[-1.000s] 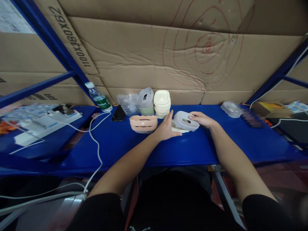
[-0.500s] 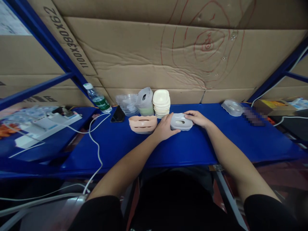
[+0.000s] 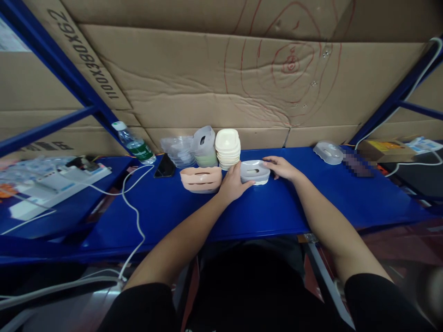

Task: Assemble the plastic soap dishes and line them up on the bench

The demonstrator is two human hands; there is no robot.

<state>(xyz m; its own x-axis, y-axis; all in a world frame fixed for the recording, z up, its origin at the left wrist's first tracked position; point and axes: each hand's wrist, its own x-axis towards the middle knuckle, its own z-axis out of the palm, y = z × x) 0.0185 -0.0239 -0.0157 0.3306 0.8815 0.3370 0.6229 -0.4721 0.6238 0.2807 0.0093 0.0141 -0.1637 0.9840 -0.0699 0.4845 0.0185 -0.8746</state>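
A grey plastic piece with an oval slot (image 3: 254,170) rests on a pale base on the blue table (image 3: 277,207). Against its left side is my left hand (image 3: 234,183), thumb spread along the near edge. My right hand (image 3: 282,168) touches its far right corner with the fingertips. Just behind my left hand stands a stack of cream containers (image 3: 228,147). Further left are peach pieces (image 3: 201,179), grey slotted pieces (image 3: 205,142) over green ones, and clear containers (image 3: 179,150).
A black phone-like object (image 3: 164,166) and a water bottle (image 3: 136,146) stand at the left, near white cables (image 3: 138,221) and a power strip (image 3: 58,191). At the right lies another clear slotted piece (image 3: 328,152). Cardboard closes off the back.
The view has shifted slightly right. My right hand has drawn back a little from the grey piece, and more of the pale base now shows beneath it.
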